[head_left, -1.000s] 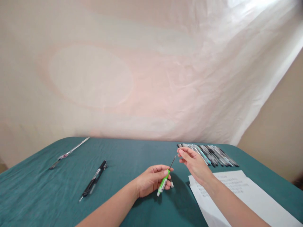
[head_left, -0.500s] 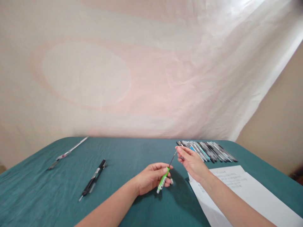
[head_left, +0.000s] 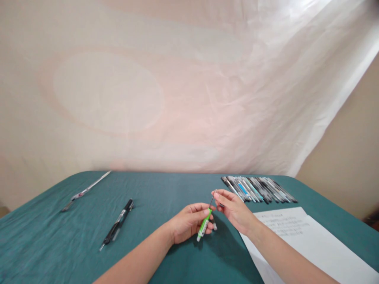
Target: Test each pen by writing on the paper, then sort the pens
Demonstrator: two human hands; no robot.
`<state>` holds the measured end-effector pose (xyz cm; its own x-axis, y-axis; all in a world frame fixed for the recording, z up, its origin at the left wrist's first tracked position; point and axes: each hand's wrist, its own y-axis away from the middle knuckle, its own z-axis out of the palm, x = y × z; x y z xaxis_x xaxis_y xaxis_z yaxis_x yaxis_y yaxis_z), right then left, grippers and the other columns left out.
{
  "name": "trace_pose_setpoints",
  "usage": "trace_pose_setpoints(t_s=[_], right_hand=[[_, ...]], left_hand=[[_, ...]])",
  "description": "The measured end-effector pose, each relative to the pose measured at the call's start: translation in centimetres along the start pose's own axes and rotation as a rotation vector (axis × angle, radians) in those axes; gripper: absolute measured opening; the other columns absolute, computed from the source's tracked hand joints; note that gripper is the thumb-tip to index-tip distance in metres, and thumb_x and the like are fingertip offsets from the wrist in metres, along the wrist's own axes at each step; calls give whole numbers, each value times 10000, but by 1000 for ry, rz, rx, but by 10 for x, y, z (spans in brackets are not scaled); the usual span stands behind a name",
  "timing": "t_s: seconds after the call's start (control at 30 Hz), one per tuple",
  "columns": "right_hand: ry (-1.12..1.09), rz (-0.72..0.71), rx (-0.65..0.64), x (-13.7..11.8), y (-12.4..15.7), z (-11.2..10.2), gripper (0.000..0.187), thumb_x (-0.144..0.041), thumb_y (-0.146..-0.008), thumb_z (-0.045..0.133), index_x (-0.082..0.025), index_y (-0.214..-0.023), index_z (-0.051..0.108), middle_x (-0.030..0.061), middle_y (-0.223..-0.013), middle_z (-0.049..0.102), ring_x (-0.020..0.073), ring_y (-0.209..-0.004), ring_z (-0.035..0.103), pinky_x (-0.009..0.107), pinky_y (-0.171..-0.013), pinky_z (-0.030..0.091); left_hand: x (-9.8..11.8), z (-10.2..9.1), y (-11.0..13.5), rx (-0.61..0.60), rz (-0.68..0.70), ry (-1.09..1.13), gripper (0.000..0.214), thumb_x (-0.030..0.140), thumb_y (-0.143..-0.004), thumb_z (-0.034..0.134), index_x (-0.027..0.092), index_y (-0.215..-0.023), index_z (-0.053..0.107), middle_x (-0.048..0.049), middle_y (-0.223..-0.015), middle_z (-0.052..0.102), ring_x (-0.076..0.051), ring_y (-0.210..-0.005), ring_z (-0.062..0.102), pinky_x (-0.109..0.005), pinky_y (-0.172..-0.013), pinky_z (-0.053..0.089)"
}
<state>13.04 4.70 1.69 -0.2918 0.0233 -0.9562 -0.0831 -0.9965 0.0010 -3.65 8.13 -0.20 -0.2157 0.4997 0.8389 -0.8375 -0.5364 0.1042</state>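
Note:
My left hand (head_left: 189,223) is closed around a bright green pen barrel (head_left: 204,225) with a white printed label, its pale end pointing down toward me. A small grey-and-clear piece (head_left: 214,225) shows beside the fingertips of that hand. My right hand (head_left: 233,209) pinches a thin dark pen refill (head_left: 211,202) near its top. The refill's lower end meets the upper end of the green barrel; how deep it sits inside is hidden. Something small and dark shows by the curled fingers of my right hand, too small to name.
Several pens (head_left: 260,190) lie in a row at the back right. Sheets of paper (head_left: 308,244) with handwriting lie under my right forearm. On the left are a black pen (head_left: 117,223) and a long thin clear wrapper (head_left: 89,189). A green cloth (head_left: 166,189) covers the table.
My right hand has moved down and left toward my left hand, and less of the refill shows above the green barrel. My left hand has hardly moved.

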Motion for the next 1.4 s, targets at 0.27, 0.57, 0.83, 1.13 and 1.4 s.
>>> trace_pose_setpoints(t_s=[0.27, 0.57, 0.83, 1.13, 1.4], right_hand=[[346, -9, -89, 4, -4, -13, 292, -379, -717, 602, -179, -929, 599, 16, -781, 599, 114, -643, 513, 229, -569, 381], [1085, -228, -87, 34, 1, -16, 259, -254, -676, 595, -184, -923, 558, -13, -582, 578, 130, -519, 502, 232, -499, 300], [792, -191, -69, 10, -5, -17, 167, -269, -712, 557, -179, -841, 612, -1, -623, 587, 124, -539, 503, 243, -516, 354], [120, -252, 131, -35, -9, -25, 315, -395, -671, 661, -176, -889, 601, 34, -800, 571, 122, -670, 507, 230, -543, 396], [142, -239, 121, -37, -4, -19, 329, -413, -669, 657, -178, -893, 607, 23, -781, 539, 95, -600, 446, 223, -495, 360]], left_hand=[[0, -4, -3, 53, 64, 26, 271, 291, -745, 620, 152, -974, 580, -39, -809, 563, -109, -646, 578, -248, -621, 449], [3, -2, -2, 81, 80, 51, 294, 266, -700, 671, 142, -957, 600, -28, -764, 574, -89, -629, 561, -210, -601, 423], [2, -3, -2, 88, 99, 17, 297, 263, -676, 692, 144, -938, 616, -28, -782, 573, -97, -643, 563, -236, -629, 430], [0, -2, -4, 94, 53, 3, 323, 267, -643, 717, 137, -923, 620, -27, -742, 577, -102, -611, 572, -247, -633, 435], [0, -2, -4, 88, 51, -34, 333, 282, -628, 725, 130, -907, 626, -26, -721, 580, -103, -595, 572, -242, -623, 429]])
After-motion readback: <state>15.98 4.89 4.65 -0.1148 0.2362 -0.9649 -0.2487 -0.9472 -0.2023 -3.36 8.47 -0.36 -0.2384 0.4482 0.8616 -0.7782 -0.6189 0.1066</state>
